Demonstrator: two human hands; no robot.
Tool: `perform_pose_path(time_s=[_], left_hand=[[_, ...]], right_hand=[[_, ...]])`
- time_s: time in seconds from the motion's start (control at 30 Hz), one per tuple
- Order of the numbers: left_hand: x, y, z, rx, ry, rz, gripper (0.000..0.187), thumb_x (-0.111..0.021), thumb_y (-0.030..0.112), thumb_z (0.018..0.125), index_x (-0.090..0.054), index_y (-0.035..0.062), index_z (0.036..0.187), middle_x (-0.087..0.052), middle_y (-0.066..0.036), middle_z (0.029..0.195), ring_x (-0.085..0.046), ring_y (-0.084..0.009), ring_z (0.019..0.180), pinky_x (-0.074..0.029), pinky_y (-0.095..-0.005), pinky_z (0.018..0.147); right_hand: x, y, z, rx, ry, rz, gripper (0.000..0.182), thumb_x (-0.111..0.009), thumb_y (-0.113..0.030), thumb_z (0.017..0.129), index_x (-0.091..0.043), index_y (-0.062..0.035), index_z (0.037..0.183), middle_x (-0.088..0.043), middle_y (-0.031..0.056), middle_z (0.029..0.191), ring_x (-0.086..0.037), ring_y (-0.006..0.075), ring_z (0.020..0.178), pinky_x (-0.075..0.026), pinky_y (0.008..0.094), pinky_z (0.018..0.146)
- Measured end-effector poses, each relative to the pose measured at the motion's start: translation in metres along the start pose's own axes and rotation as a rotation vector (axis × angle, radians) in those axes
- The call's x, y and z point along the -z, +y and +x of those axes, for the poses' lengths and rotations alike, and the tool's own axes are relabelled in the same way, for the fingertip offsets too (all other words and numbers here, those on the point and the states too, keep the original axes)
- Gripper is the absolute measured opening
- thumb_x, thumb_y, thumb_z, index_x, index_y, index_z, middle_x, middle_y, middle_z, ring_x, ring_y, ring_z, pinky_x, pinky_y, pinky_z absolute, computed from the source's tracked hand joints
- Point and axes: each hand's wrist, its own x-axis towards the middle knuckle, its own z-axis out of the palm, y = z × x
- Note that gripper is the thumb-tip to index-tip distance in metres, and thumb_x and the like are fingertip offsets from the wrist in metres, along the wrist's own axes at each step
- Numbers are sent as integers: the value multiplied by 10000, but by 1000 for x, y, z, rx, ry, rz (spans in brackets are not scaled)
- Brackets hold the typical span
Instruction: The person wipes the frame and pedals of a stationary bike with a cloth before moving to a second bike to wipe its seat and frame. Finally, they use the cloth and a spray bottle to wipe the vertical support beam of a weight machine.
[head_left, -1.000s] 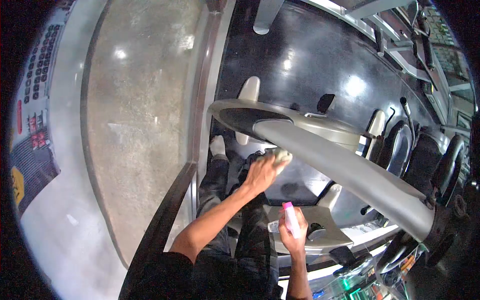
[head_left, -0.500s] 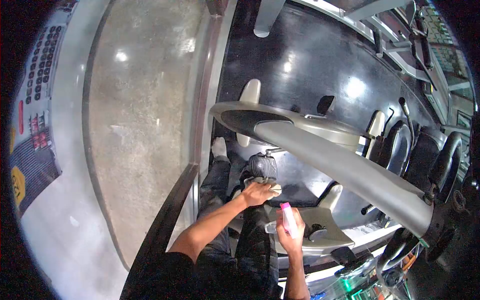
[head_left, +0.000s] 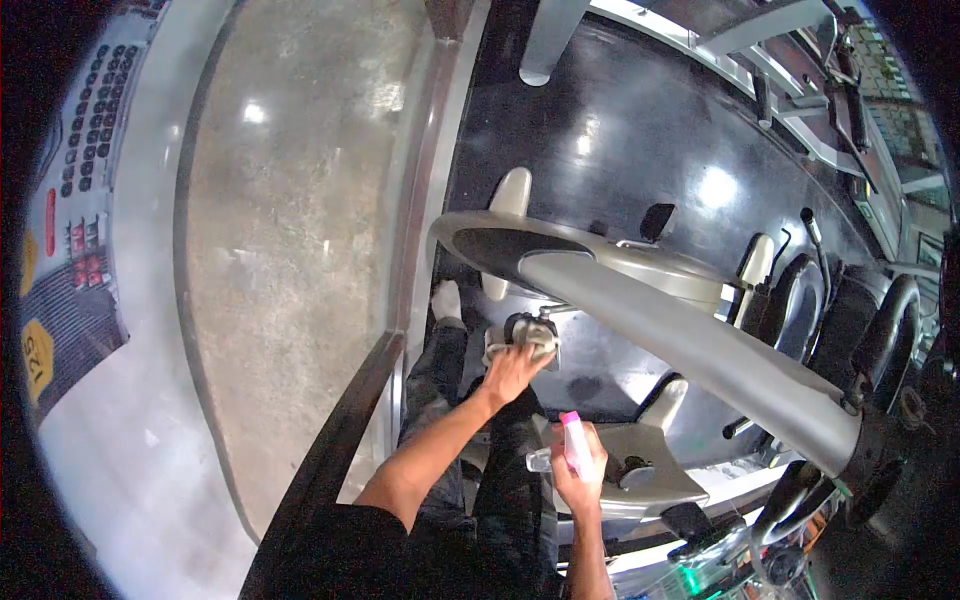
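Observation:
My left hand point(head_left: 514, 372) presses a light cloth point(head_left: 537, 340) onto the pedal point(head_left: 519, 326) of an exercise bike, and the cloth covers much of it. Held in my right hand point(head_left: 580, 474) is a clear spray bottle point(head_left: 577, 450) with a pink part at its top end. The bottle is above the bike's beige rear body point(head_left: 640, 462), apart from the cloth. A crank arm point(head_left: 562, 309) joins the pedal to the bike.
The bike's grey frame tube point(head_left: 690, 345) slants across the right side. A dark rail point(head_left: 345, 420) runs along the left of my legs. White stabiliser ends point(head_left: 663, 402) stick out low. Other gym machines point(head_left: 800, 290) stand at the right.
My left hand and the cloth have moved up and forward over the pedal, which showed its ribbed face before. The right hand holds the bottle in nearly the same place.

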Motion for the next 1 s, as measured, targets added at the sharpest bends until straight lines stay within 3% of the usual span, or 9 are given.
perform_pose_path(time_s=[0.07, 0.17, 0.27, 0.4, 0.57, 0.67, 0.73, 0.8, 1.0], left_hand=[[12, 11, -11, -91, -142, -1, 511, -495, 129, 835, -494, 286, 1321, -562, -116, 1130, -628, -279, 906, -541, -373, 679], [-28, 6, -27, -370, 189, -163, 427, -519, 168, 837, -550, 246, 1255, -568, -90, 1192, -653, -236, 928, -562, -303, 672], [-1, 11, -12, -388, 81, -322, 446, -541, 141, 827, -549, 248, 1260, -571, -104, 1221, -649, -223, 863, -563, -320, 660], [45, 9, 27, -131, 216, -191, 472, -537, 59, 809, -579, 247, 1240, -572, -138, 924, -622, -262, 774, -546, -380, 648], [16, 2, 32, -31, 153, -116, 429, -486, 82, 843, -588, 246, 1226, -558, -137, 1021, -616, -272, 894, -529, -394, 713], [9, 7, 18, -205, -72, -61, 397, -500, 134, 854, -564, 259, 1225, -556, -101, 1125, -607, -246, 923, -535, -371, 729], [-80, 2, 8, -279, 168, -1033, 354, -496, 189, 870, -580, 262, 1206, -567, -78, 1140, -610, -247, 973, -532, -396, 726], [-32, 3, 3, -395, -41, -247, 335, -497, 216, 875, -588, 261, 1194, -574, -80, 1144, -618, -251, 974, -533, -412, 730], [42, -2, 36, -275, 31, -276, 433, -527, 99, 840, -562, 268, 1237, -598, -131, 1031, -649, -271, 778, -542, -383, 632]], right_hand=[[2, -4, -1, -11, -1, 4, 249, -564, 18, 731, -608, 5, 975, -601, 96, 862, -562, 171, 698, -462, 288, 653], [5, -6, 0, -21, 4, 7, 281, -558, 24, 696, -613, -21, 968, -586, 117, 820, -590, 239, 716, -496, 337, 694], [9, -7, -1, -75, 10, 1, 274, -560, 22, 696, -611, -19, 962, -585, 122, 821, -592, 247, 722, -495, 345, 702], [8, 4, -3, -41, 19, -3, 276, -565, 18, 697, -611, -18, 966, -588, 131, 829, -598, 260, 736, -495, 352, 714], [6, -1, -3, -38, 27, 22, 289, -563, 18, 701, -614, -16, 983, -595, 137, 837, -606, 265, 745, -501, 352, 722], [7, -4, -3, -13, 20, 34, 224, -554, 36, 725, -608, 8, 941, -599, 82, 852, -551, 142, 704, -456, 277, 655], [12, -12, -2, -21, -3, -3, 293, -551, 18, 704, -620, -14, 986, -606, 136, 852, -614, 256, 742, -506, 347, 709], [13, -13, 0, 11, 4, -31, 293, -551, 19, 702, -621, -14, 985, -605, 135, 851, -610, 254, 738, -505, 347, 706], [16, -12, 2, -2, 14, -11, 298, -553, 25, 699, -621, -14, 987, -606, 138, 856, -606, 252, 735, -500, 348, 698]])
